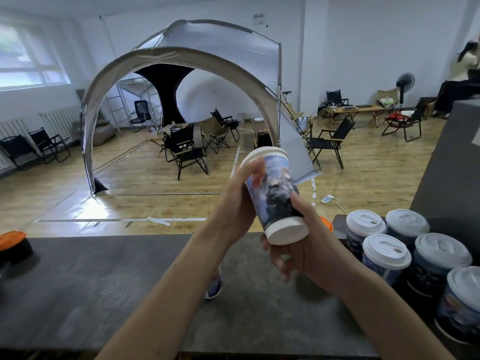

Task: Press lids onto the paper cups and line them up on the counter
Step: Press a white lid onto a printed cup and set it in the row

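Paper, thin-walled and printed w/ a blue-and-dark picture: the cup (275,193) is up in the air between both my hands, above the counter (104,281), not resting on it. It's tipped, w/ the white base toward me and the mouth end away and up-left. A white plastic lid (262,154) sits on the mouth. I can't tell if its rim is snapped down all round, since the far side is hidden.

My left hand (239,201) wraps the top of the cup, fingers curled round the wall and thumb against the lid's edge, prob. to squeeze the rim home. My right hand (304,245) clamps the bottom: thumb on the wall, other fingers curled under the rolled base, so the cup has sth to push against. I'd guess it's held in two hands because a soft paper wall buckles if pressed from one side.

At my right, five lidded cups (387,252) stand upright and close-packed, more a cluster than a line. Their domed lids are smooth, w/ sip slots. I'd judge this cup goes beside them next. A second cup (214,284) is partly hidden behind my left forearm; lid or not, can't tell.

The counter is dark grey, matte, stone-like. An orange-topped black thing (11,240) sits at its far left. Beyond are a wood floor, a beige arched tent (181,74) and black folding chairs (187,152).
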Tool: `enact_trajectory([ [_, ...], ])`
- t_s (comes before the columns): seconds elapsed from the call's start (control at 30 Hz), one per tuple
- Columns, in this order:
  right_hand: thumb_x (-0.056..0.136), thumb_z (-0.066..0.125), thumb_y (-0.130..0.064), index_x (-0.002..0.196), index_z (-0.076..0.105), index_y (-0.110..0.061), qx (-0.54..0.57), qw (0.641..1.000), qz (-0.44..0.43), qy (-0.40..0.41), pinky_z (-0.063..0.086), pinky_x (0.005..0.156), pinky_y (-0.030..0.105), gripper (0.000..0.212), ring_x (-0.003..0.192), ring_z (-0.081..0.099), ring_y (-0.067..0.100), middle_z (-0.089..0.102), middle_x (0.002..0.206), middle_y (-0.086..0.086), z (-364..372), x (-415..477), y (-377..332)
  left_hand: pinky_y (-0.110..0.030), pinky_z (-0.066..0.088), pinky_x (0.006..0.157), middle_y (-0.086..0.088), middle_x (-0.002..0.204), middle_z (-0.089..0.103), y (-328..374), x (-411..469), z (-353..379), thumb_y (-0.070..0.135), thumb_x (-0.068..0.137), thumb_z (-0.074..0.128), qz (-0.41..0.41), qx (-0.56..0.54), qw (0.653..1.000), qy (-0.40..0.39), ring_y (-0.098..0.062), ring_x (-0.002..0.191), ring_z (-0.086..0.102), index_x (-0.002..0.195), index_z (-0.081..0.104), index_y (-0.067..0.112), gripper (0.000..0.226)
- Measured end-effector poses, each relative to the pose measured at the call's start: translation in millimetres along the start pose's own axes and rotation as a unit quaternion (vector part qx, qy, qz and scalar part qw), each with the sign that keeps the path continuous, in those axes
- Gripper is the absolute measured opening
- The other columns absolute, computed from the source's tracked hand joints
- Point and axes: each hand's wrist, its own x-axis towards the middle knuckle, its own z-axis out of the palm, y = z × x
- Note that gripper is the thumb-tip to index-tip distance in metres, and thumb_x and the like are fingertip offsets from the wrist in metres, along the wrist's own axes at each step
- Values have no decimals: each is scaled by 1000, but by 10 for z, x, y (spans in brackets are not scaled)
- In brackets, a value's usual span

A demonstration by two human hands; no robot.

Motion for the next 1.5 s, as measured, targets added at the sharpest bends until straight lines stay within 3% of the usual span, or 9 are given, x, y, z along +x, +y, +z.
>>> enact_trajectory([
  [0.13,88,40,-71,108,61,-9,94,995,20,-17,42,35,23,69,42,50,18,62,70,15,47,-30,-4,-53,42,109,-16,111,70,-23,-23,35,43,80,68,1,-38,999,4,-30,104,66,111,72,9,46],
  [0.3,91,50,-70,109,66,-7,-20,997,-30,63,50,45,30,67,57,60,24,65,77,17,68,-63,57,-48,54,89,-22,111,65,-45,7,65,42,72,79,30,9,996,83,-35,98,68,124,58,-2,72],
  [0.37,88,58,-67,106,66,-4,-62,992,-53,94,52,49,33,67,60,62,26,66,75,18,103,-61,71,-43,57,83,-26,114,67,-44,-15,67,45,79,76,14,3,998,59,-33,97,69,135,54,-4,76],
  [0.5,82,49,-67,106,65,-3,-29,997,-26,59,51,48,32,71,59,60,27,64,77,19,152,-84,44,-38,56,81,-19,105,65,-32,-85,113,46,92,59,-34,-55,998,1,-29,91,66,138,52,-9,72],
  [0.7,73,67,-72,119,62,-8,-81,994,-33,72,54,51,36,80,66,66,26,70,84,14,106,-84,119,-41,53,83,-21,111,63,-72,-6,92,51,73,76,-4,-16,998,62,-34,96,63,137,54,-5,88],
  [0.93,78,58,-66,104,67,-7,-44,998,-29,47,53,46,32,65,59,62,25,67,82,19,11,-30,189,-43,50,96,-18,108,67,-210,-37,15,49,88,66,-28,-64,997,25,-29,96,66,131,62,-5,69],
  [1.17,83,61,-72,108,69,-13,-114,992,-14,52,55,50,36,64,67,67,25,72,88,15,-46,24,266,-37,55,82,-15,98,68,-303,-38,-40,39,97,58,-3,-62,998,28,-27,85,67,126,62,-5,53],
  [1.3,71,58,-69,104,70,-14,-143,987,-17,72,56,52,38,65,64,67,22,70,81,12,-42,85,296,-39,56,83,-16,100,67,-331,-72,-96,39,97,59,2,-37,998,54,-27,86,67,131,57,-9,59],
  [1.5,75,61,-66,116,63,-12,-130,987,-10,96,56,53,39,68,63,68,24,71,83,13,-73,105,318,-47,50,92,-20,105,67,-332,-48,-105,38,92,65,13,-7,995,95,-34,93,63,124,63,-11,59],
])
